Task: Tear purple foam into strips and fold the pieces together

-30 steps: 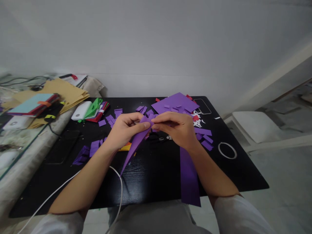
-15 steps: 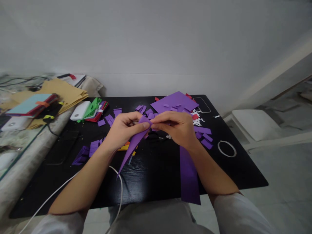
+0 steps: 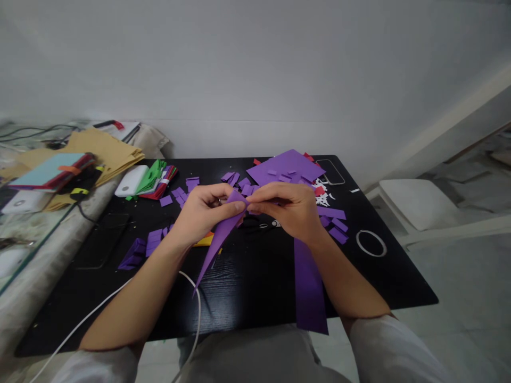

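Above the middle of the black table, my left hand (image 3: 206,210) is closed on a long strip of purple paper (image 3: 220,234), thumb on top. The strip's free end hangs down toward me and narrows to a point from this angle. My right hand (image 3: 285,205) pinches the strip's upper end between thumb and fingertips, touching the left thumb. Its exact fold there is too small to make out. Under my right forearm lies a wide purple paper strip (image 3: 309,292), reaching over the table's front edge. Behind my hands, black-handled pliers (image 3: 263,225) show in part.
A large purple sheet (image 3: 287,162) with small pieces on it lies at the back, near white scraps (image 3: 324,197). Folded purple pieces (image 3: 133,254) sit at left. A metal ring (image 3: 371,243) rests at right. A white cable (image 3: 198,303) loops across the front left.
The hanging end of the purple strip has swung slightly and shows a bit more of its face. Both hands keep nearly the same place and grip.
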A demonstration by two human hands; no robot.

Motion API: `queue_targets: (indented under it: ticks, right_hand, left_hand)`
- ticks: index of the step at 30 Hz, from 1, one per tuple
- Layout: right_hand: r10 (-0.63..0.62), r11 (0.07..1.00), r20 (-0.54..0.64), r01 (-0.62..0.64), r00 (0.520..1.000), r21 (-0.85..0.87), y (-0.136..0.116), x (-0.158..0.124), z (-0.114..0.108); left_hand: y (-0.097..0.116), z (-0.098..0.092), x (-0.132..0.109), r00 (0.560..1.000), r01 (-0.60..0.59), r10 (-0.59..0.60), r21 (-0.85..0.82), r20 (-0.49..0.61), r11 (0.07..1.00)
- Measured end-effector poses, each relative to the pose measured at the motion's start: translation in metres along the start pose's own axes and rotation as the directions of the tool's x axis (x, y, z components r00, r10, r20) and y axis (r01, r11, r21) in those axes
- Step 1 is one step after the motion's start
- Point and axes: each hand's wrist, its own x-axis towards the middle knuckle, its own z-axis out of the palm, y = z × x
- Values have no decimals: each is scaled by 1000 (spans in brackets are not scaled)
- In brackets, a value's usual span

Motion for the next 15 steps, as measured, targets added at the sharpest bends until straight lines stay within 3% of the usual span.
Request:
queue_targets:
  ticks: [7,15]
  right_hand:
    - [1,1000,7,-1,1000,28,1,1,0]
    - [249,952,78,-258,966,167,1,2,2]
  left_hand:
    - [2,1,1,1000,-24,24,9,8,1000]
    - [-3,1,4,991,-105,111,78,-69,991]
